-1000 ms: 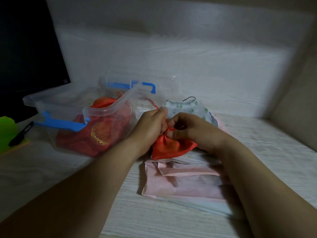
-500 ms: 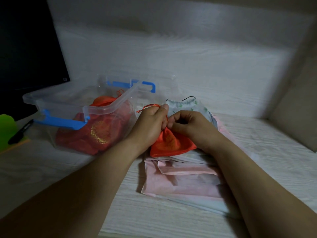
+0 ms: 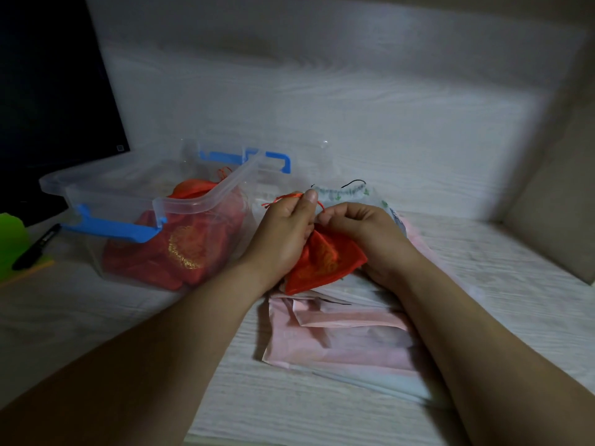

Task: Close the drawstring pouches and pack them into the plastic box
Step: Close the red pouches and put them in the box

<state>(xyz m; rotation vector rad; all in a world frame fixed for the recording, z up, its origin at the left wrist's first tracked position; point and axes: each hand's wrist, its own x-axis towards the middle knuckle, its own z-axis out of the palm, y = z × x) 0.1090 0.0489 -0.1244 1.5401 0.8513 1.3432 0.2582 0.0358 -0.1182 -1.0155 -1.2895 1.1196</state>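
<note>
Red satin is what I see at the centre of my view: a small red pouch with gold stitching, held between both hands just above a flat pile of pink pouches on the pale wood-grain table. My left hand has thumb and fingers pinched tight on the drawstring, whose loose red ends stick out to the left above the knuckles. My right hand is curled in, its fingertips nipping the gathered neck of the pouch; the neck looks bunched, but I cannot tell whether it is fully drawn closed. The bottom of the pouch fans out below the two hands and touches the pink pile. Just behind the hands lies a white pouch with a green print and a black cord. Left of the hands stands the clear plastic box, open at the top, with blue latches and several red pouches already inside. Further left are a black pen, a green object at the frame edge, and a dark screen behind.
</note>
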